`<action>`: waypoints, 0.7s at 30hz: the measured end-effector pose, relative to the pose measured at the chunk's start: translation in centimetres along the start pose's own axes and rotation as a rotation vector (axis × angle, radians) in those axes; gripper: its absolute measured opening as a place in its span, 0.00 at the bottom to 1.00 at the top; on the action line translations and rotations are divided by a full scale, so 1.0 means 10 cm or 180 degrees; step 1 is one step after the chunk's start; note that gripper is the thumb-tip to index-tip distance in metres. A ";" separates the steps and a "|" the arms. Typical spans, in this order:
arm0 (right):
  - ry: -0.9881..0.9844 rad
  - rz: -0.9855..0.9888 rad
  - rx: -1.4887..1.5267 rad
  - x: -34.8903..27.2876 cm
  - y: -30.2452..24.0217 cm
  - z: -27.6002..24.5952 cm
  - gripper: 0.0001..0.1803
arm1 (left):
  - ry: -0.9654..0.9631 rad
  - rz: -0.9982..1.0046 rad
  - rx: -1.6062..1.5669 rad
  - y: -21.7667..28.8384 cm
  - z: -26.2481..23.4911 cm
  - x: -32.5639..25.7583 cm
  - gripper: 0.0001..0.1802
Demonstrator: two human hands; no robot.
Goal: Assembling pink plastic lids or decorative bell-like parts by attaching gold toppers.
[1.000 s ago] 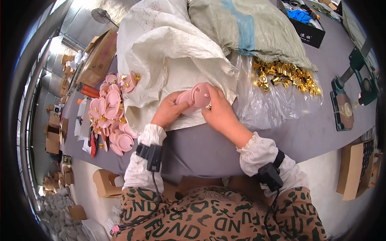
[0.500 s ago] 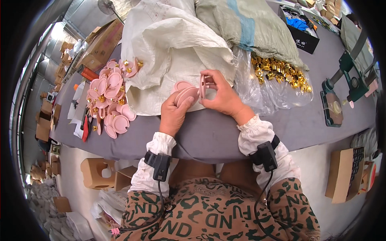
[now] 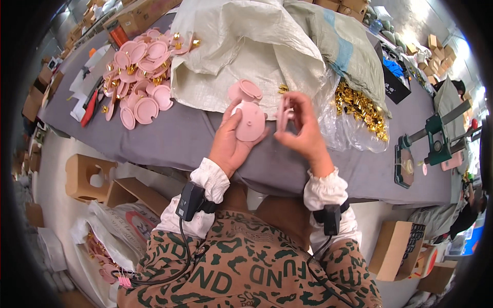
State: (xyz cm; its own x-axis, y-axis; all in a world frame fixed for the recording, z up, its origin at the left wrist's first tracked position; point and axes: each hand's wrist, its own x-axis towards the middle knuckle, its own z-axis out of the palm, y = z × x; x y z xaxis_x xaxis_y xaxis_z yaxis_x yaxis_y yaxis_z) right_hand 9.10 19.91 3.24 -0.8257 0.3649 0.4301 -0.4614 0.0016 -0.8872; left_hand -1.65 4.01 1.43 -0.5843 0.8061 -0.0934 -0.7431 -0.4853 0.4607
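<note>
My left hand (image 3: 228, 141) holds a round pink plastic disc (image 3: 250, 126) by its edge, flat side up, with a small nub near its middle. Just beyond it, two overlapping pink discs (image 3: 250, 88) rest on the mouth of a white woven sack (image 3: 205, 84). Between thumb and fingers of my right hand (image 3: 306, 128) stands another pink disc (image 3: 282, 117), turned edge-on and slightly blurred. A small knob shows on its side toward the palm. Behind this hand lies a small gold metal clip (image 3: 283, 89) on the sack.
A heap of pink discs with gold clips (image 3: 146, 109) covers the table's left, beside red-handled pliers (image 3: 90, 108). Shiny gold clips (image 3: 359, 110) spill from a clear bag at right, under a grey-green sack (image 3: 344, 46). A green hand press (image 3: 436, 136) stands far right.
My hands have drawn apart. The left disc has turned to show its flat face, and the right hand has moved right with its disc. The view has shifted too.
</note>
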 end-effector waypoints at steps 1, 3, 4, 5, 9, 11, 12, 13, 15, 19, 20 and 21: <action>-0.0210 -0.0228 -0.1351 -0.03 -0.03 0.07 0.42 | -0.0093 -0.0080 -0.0169 -0.04 -0.02 -0.02 0.26; -0.0312 -0.0492 -0.2936 -0.13 -0.05 0.24 0.39 | -0.0185 -0.0224 -0.0365 -0.11 -0.02 -0.04 0.26; -0.0353 -0.0465 -0.2973 -0.17 -0.05 0.25 0.39 | -0.0286 -0.0378 -0.0498 -0.14 -0.01 -0.05 0.26; -0.0265 -0.0067 -0.2661 -0.20 -0.05 0.25 0.40 | -0.0252 -0.0288 -0.0152 -0.17 0.01 -0.09 0.28; 0.0141 0.0499 -0.1081 -0.21 -0.08 0.27 0.37 | -0.0464 -0.0350 -0.0493 -0.16 -0.15 -0.08 0.29; 0.0328 0.0479 -0.0830 -0.25 -0.10 0.31 0.37 | -0.0504 -0.0381 -0.0942 -0.15 -0.12 -0.06 0.29; 0.0530 0.0414 -0.0521 -0.28 -0.10 0.34 0.36 | -0.0501 -0.0357 -0.0968 -0.15 -0.11 -0.07 0.29; 0.0808 0.0239 -0.0586 -0.30 -0.05 0.36 0.32 | -0.0374 -0.0296 -0.0837 -0.15 -0.10 -0.09 0.28; 0.0875 0.0521 -0.0447 -0.31 -0.09 0.38 0.29 | -0.0248 -0.0244 -0.0732 -0.16 -0.09 -0.12 0.27; 0.1230 0.1152 -0.0595 -0.30 -0.02 0.29 0.19 | 0.0027 -0.0236 -0.0308 -0.15 -0.06 -0.17 0.26; 0.1225 0.1152 -0.0614 -0.29 0.01 0.25 0.19 | 0.0153 -0.0171 -0.0124 -0.14 -0.06 -0.17 0.26; 0.1263 0.0961 -0.1454 -0.28 0.04 0.23 0.17 | 0.0154 -0.0163 -0.0140 -0.15 -0.06 -0.17 0.26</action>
State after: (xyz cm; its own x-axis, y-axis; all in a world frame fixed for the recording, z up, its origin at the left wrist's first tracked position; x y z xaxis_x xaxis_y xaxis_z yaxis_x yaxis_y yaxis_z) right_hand 10.52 16.78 2.04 -0.6750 0.7252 0.1357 0.0263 0.2075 -0.9779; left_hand 0.27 3.18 0.38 -0.5596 0.8134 -0.1588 -0.7854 -0.4593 0.4150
